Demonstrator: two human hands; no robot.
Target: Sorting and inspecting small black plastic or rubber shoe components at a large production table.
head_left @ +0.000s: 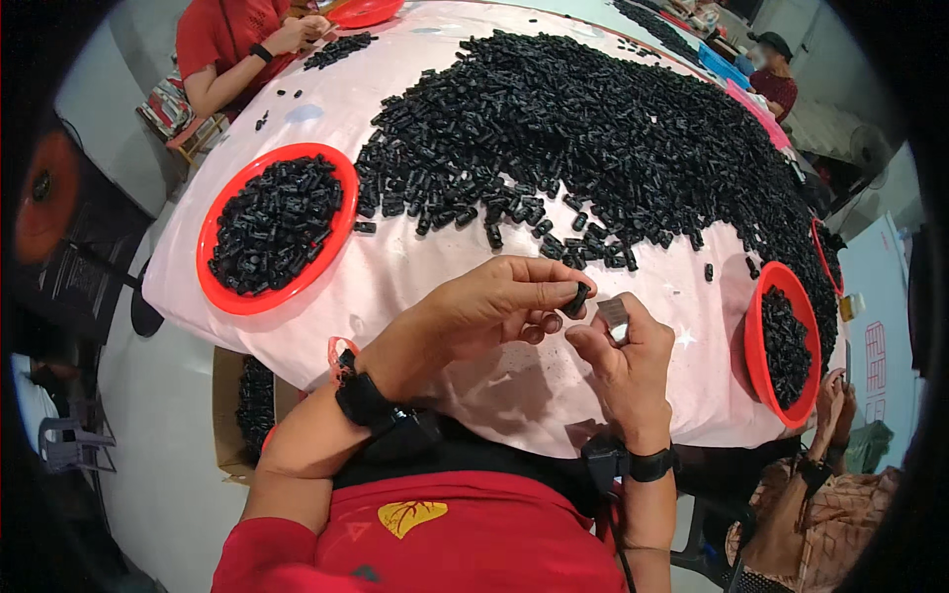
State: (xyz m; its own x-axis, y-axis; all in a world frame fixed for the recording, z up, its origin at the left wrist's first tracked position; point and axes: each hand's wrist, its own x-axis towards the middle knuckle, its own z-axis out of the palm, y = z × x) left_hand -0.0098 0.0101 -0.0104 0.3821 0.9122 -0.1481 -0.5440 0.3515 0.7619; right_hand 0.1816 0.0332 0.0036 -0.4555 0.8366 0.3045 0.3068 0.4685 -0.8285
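Between the thumb and fingertips of my left hand [509, 301] is a small black plastic piece [575, 299], held over the near part of the table. My right hand [633, 368], just beside it, is closed on a flat silver metal blade [613, 314]. The blade's edge points toward the piece but looks apart from it. A large heap of similar black pieces [593, 119] spreads across the table beyond my hands, its loose near edge just past my left fingertips.
A pink cloth [425, 287] covers the table. Red bowls of black pieces stand at left [205, 262] and right [759, 346]. Below the left edge is a cardboard box [229, 415] with black pieces. People sit at far left [222, 49], far right [776, 84] and near right [791, 514].
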